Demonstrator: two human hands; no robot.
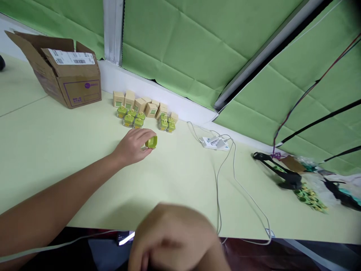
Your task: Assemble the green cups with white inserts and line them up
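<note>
Head camera shows a brown box (81,88) behind and left of the left hand (135,146), little green tubs (128,120) behind it, a green cup (152,142) pinched in that hand, the curled right hand (176,239), too blurry to tell if it holds anything, and a plug strip (208,143) right of both.

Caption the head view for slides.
Left hand holding a small green piece near green-lidded containers and small boxes; right hand blurred in foreground.

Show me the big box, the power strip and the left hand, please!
Big box (81,89), head view: its printed side.
Power strip (214,146), head view: its white body.
Left hand (133,147), head view: back of the hand.
</note>
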